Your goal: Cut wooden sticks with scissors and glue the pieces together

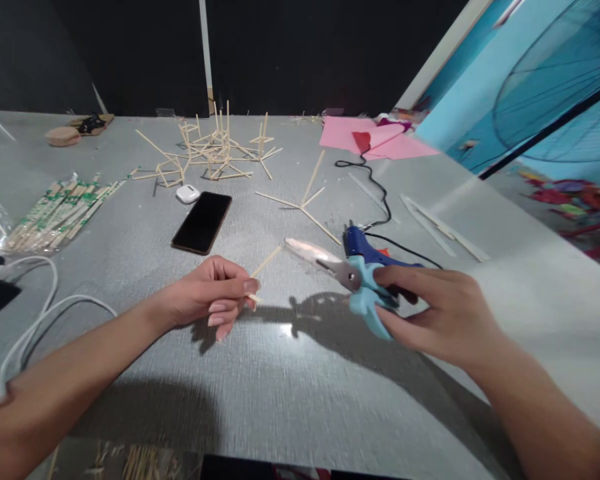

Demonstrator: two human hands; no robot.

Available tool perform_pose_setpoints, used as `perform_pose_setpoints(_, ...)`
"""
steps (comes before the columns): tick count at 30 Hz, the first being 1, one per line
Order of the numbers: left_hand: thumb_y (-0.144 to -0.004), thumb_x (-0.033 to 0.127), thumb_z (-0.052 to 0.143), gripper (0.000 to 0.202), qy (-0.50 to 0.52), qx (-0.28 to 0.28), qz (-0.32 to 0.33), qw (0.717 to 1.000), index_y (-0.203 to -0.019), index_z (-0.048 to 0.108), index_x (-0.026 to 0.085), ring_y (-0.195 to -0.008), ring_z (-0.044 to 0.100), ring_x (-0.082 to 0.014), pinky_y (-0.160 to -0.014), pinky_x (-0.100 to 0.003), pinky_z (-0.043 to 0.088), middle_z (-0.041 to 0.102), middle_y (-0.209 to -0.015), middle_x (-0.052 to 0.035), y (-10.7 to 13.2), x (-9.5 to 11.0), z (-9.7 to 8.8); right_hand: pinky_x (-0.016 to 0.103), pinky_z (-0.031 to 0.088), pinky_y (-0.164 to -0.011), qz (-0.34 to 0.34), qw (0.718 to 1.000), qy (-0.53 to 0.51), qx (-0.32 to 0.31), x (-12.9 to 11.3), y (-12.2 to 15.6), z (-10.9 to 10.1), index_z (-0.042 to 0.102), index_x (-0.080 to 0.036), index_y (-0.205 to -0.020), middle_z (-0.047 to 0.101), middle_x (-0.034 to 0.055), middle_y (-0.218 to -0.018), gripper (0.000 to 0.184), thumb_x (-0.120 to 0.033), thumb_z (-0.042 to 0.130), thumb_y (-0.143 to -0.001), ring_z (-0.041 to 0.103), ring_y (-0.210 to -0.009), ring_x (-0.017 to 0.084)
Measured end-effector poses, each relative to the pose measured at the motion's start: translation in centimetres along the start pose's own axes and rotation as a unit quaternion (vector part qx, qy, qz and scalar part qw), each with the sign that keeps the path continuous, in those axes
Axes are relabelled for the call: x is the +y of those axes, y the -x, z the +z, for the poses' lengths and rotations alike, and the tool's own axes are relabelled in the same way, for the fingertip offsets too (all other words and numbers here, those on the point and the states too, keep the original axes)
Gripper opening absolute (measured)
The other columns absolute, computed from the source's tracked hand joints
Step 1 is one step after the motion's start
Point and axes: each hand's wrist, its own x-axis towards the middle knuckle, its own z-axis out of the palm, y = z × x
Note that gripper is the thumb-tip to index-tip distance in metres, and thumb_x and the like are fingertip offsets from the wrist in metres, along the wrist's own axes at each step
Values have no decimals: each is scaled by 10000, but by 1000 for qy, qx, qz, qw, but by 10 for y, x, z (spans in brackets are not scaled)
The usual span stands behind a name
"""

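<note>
My left hand (219,297) pinches a thin wooden stick (266,261) between thumb and fingers; a short pale end sticks out below the thumb. On the right, my right hand (435,310) is closed around the light blue handles of a pair of scissors (357,280). The scissor blades look shut and point left, their tip just apart from the stick's upper end. Behind the scissors lies a blue glue gun (359,243), partly hidden by them. Beyond the blades, several sticks joined at one point form a branched piece (301,205) on the table.
Joined stick frames (223,150) stand at the back. A phone (203,223) and white earbud case (187,194) lie left of centre. Plastic-wrapped sticks (63,213) and a white cable (55,293) are at left. Pink sheets (350,133), a black cord (380,190) and loose strips (440,227) lie right.
</note>
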Motion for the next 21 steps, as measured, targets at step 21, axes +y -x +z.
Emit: perform_pose_setpoints(21,-861,372,842,347,0,17,17,1000,-639,702,144,-334,418,-67,-409,-185,557,415,-409,81,0,-1,2,407,479,-623,-79,996,40,7,-2,-4,1,642,-299,-1073,731,13,-804,179,-208,686,-926,676,-648,234)
